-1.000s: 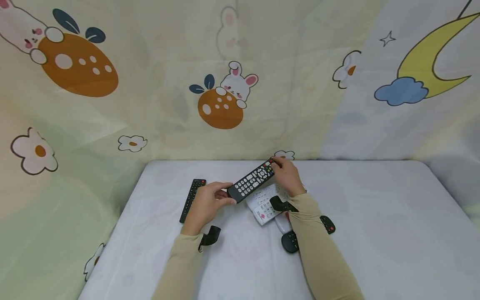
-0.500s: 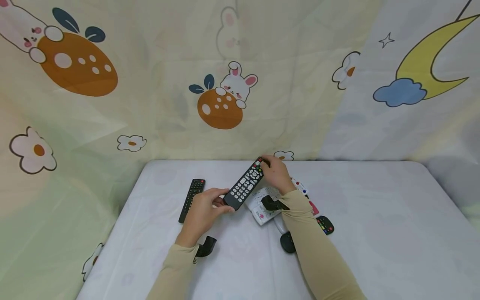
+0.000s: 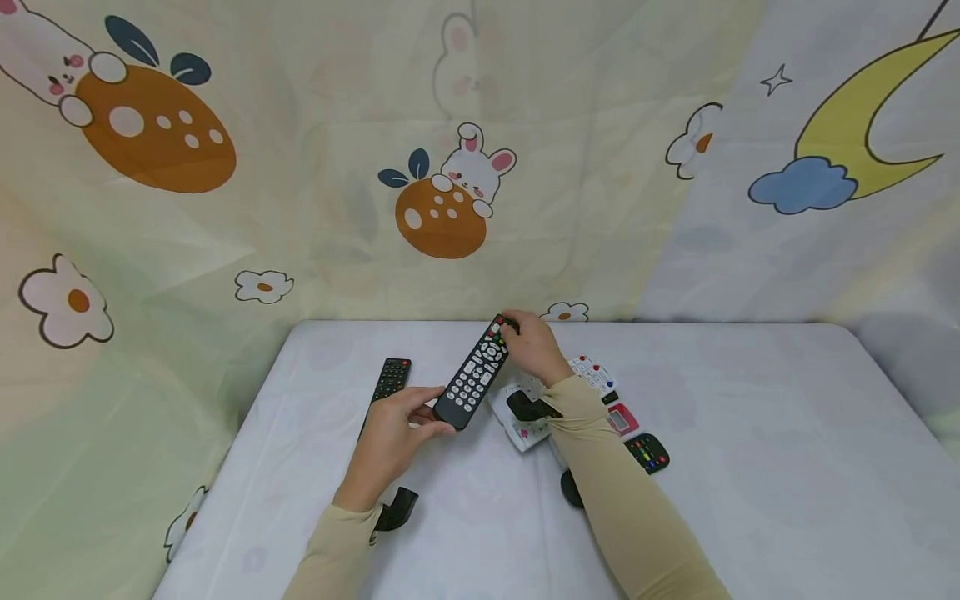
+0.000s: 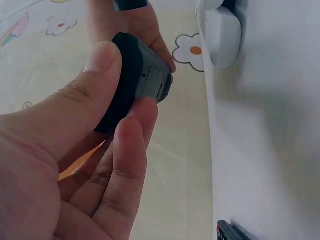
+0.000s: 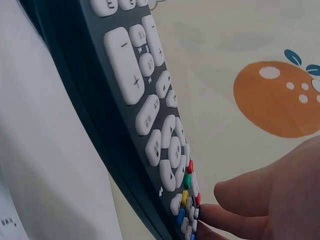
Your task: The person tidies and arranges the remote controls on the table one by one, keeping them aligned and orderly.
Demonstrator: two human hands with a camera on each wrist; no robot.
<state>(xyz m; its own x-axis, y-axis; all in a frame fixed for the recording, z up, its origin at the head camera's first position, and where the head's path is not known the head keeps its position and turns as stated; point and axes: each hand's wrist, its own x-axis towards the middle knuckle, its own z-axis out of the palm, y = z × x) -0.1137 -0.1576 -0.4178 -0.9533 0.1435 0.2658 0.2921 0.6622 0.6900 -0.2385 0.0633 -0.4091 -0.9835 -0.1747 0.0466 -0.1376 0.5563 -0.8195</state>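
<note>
A black remote control with white buttons is held tilted above the table between both hands. My left hand pinches its near lower end between thumb and fingers. At the far upper end, by the red and green buttons, my right hand grips it. The left wrist view shows the grey back of the remote with a battery cover. The right wrist view shows its button face up close. Another black remote lies on the table, partly hidden behind my left hand.
Right of centre on the white table lie a white remote, a white one with coloured buttons, a red-framed piece with a small screen and a black remote. My right sleeve partly covers this group. A printed curtain hangs behind.
Both hands have carried the remote left and slightly toward me, and it has turned to a steeper slant. More of the things at right now show beside my right sleeve.
</note>
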